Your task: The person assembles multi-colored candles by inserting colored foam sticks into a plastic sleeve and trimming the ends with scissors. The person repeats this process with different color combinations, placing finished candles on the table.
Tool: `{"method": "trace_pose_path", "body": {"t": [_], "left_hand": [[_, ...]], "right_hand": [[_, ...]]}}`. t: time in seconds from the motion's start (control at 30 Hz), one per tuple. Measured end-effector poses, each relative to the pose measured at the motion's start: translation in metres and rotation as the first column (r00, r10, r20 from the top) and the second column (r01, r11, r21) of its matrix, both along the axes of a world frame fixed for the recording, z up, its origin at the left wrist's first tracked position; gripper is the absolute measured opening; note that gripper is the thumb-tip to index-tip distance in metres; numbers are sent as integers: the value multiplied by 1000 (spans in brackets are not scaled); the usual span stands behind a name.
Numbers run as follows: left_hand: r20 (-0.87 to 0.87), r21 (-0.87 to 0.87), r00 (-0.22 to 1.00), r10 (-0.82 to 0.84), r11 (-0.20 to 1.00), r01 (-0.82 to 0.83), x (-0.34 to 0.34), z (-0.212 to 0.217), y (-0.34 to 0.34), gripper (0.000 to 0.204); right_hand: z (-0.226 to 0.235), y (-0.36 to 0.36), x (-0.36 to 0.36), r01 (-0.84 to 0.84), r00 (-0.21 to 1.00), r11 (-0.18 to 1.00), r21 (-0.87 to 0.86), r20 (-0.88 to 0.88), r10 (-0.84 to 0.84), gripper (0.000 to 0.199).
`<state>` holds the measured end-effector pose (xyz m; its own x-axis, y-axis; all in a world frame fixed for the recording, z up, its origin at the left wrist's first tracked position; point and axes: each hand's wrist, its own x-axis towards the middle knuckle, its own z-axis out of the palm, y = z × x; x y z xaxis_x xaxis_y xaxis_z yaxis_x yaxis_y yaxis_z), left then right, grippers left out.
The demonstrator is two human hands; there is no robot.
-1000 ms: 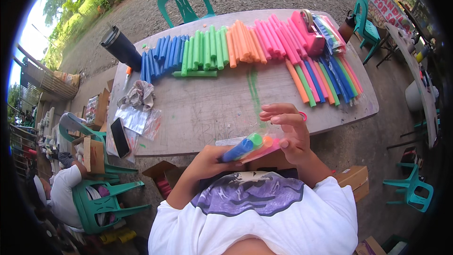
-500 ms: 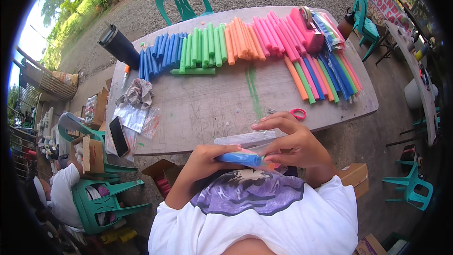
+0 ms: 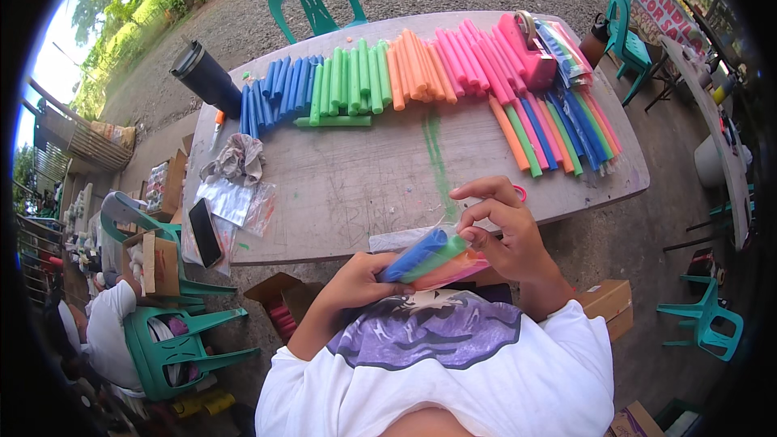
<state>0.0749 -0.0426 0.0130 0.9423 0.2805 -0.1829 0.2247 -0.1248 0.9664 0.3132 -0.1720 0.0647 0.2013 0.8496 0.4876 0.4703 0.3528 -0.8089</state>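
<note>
A clear plastic bag of candles point(image 3: 427, 257), showing blue, green, orange and pink ones side by side, is held in front of my shirt at the near table edge. My left hand point(image 3: 358, 278) is wrapped around its left end. At the other end my right hand point(image 3: 511, 236) pinches the bag's plastic near the tips of the candles, its upper fingers raised. Beyond the hands, rows of loose blue candles point(image 3: 279, 91), green candles point(image 3: 350, 77), orange candles point(image 3: 419, 69) and pink candles point(image 3: 473, 59) lie across the table. Packed mixed candles point(image 3: 558, 136) lie at the right.
Scissors with a pink handle point(image 3: 520, 193) are partly hidden behind my right hand. A pink tape dispenser point(image 3: 526, 57) and a dark tumbler point(image 3: 206, 79) stand on the table point(image 3: 340, 182). A phone point(image 3: 205, 233), crumpled cloth point(image 3: 236, 158) and plastic bags point(image 3: 227, 201) lie left.
The bag has tilted, its right end rising, so more of the green, orange and pink candles shows. My right hand has shifted slightly right and up, now covering more of the scissors.
</note>
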Motion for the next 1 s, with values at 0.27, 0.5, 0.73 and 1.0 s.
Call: {"method": "trace_pose_path", "body": {"t": [0.27, 0.5, 0.73, 1.0], "left_hand": [[94, -238, 993, 70, 970, -46, -6, 2, 5, 27], [-59, -284, 994, 92, 953, -105, -18, -6, 14, 26], [49, 248, 932, 358, 900, -359, -17, 7, 5, 26], [228, 802, 870, 437, 422, -423, -31, 24, 13, 39]], "right_hand": [[-63, -13, 54, 633, 665, 753, -180, 624, -411, 19], [-62, -26, 47, 646, 651, 714, -271, 684, -330, 34], [-55, -29, 47, 625, 695, 658, -420, 683, -224, 35], [-61, -23, 43, 307, 900, 799, -517, -116, -421, 34]]}}
